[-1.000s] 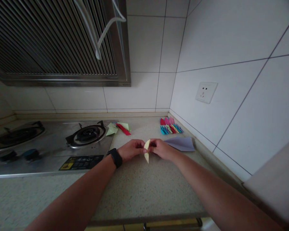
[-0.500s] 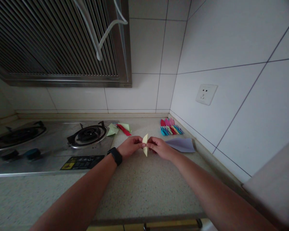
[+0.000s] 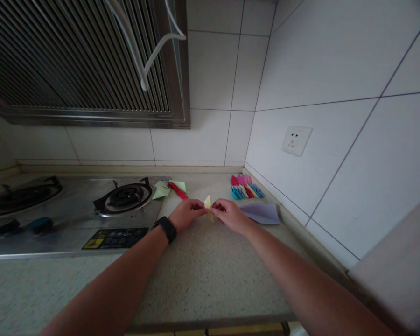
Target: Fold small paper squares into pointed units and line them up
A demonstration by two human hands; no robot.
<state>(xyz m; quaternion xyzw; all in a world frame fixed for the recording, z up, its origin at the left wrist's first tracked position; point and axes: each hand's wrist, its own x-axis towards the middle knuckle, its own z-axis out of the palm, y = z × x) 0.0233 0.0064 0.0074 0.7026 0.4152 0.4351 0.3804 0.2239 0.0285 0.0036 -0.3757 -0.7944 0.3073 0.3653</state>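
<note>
Between my two hands, just above the counter, is a small piece of folded yellow paper (image 3: 207, 202) with a pointed top. My left hand (image 3: 188, 213), with a dark watch on its wrist, pinches the paper's left side between thumb and fingers. From the other side, my right hand (image 3: 230, 213) pinches its right edge. Fingertips cover the paper's middle, so the exact fold is hidden. Beyond my right hand lies a purple-grey sheet of paper (image 3: 264, 213). Several small folded paper pieces (image 3: 247, 192) in red, pink, blue and yellow stand in two rows behind it.
Pale green paper scraps (image 3: 161, 189) and a red paper strip (image 3: 178, 190) lie by the right edge of the gas stove (image 3: 122, 219). A range hood (image 3: 133, 119) with a hanging white cable (image 3: 144, 79) is overhead. The tiled wall carries a socket (image 3: 297, 140).
The yellow paper has turned in my fingers: its lower point is now fainter and shorter below the fingertips. Both hands keep their pinch, and the view has shifted slightly.
</note>
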